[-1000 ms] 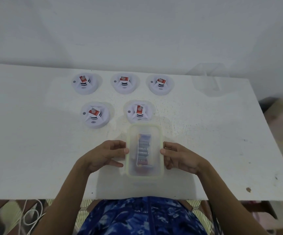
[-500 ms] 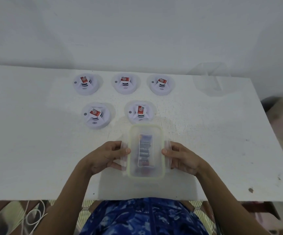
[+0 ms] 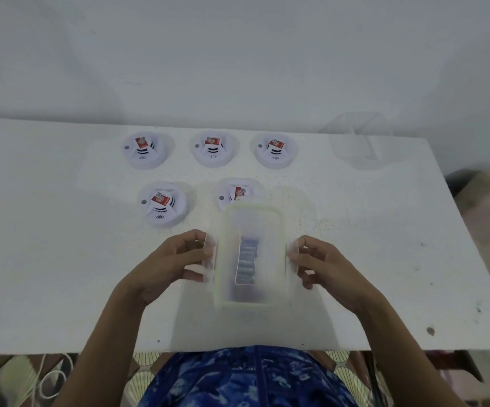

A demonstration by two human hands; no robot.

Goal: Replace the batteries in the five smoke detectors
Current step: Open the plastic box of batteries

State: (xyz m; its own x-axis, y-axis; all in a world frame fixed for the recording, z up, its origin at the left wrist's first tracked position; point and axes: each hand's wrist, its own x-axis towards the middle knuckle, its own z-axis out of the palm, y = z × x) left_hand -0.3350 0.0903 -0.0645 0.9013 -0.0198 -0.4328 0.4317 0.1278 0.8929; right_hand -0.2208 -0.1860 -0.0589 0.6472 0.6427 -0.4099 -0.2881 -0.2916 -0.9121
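Barely started: left hand (image 3: 171, 267) and right hand (image 3: 327, 270) grip pinching battery box (image 3: 251, 227) side latches; five smoke detectors (image 3: 161, 205) unopened.

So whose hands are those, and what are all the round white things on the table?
The camera sits on a person's head and looks down, so you see that person's own two hands. The left hand and the right hand each pinch a side clip of a clear plastic box with its lid on. Inside lies a row of batteries. The round white things are five smoke detectors, three in the far row and two nearer; the box partly hides one. Everything rests on a white table. Far right stands another clear container.
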